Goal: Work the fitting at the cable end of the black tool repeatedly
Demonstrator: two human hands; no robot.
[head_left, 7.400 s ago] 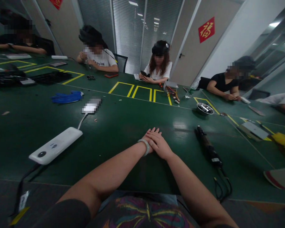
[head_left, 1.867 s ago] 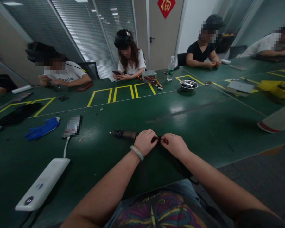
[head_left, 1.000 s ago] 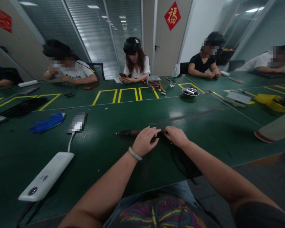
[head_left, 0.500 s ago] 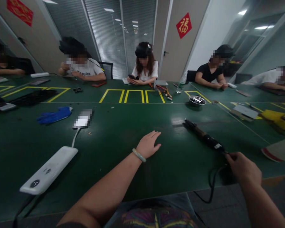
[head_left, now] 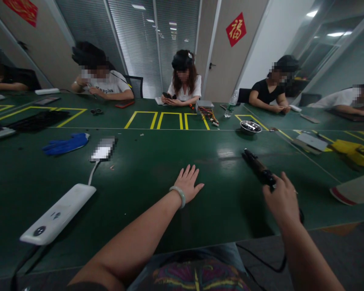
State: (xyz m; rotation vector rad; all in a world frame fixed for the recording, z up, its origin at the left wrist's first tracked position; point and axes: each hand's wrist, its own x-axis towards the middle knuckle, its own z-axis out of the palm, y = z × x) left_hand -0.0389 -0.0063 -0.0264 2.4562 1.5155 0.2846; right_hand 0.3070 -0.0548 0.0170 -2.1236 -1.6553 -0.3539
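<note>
My left hand (head_left: 188, 184), with a pale green bangle at the wrist, lies flat on the green table with its fingers spread and nothing in it. To the right, a black corded tool that looks like an electric screwdriver (head_left: 259, 166) rests on the tabletop, its tip pointing away from me and slightly left. Over its rear end is my right hand (head_left: 282, 200), thumb and fingers apart on either side of the body. Whether the fingers touch it I cannot tell. The cord runs under my right hand and hangs below the table edge.
A white power bank-like device (head_left: 59, 214) with a cable to a phone (head_left: 103, 149) lies left, near a blue glove (head_left: 66, 144). A metal bowl (head_left: 250, 127), a bottle (head_left: 231, 104) and a wired metal box (head_left: 204, 105) stand farther back. Several people sit opposite.
My right hand has let go of the cord end and moved forward and left onto the tool's rear. The tool has turned to point more directly away. My left hand's fingers have spread.
</note>
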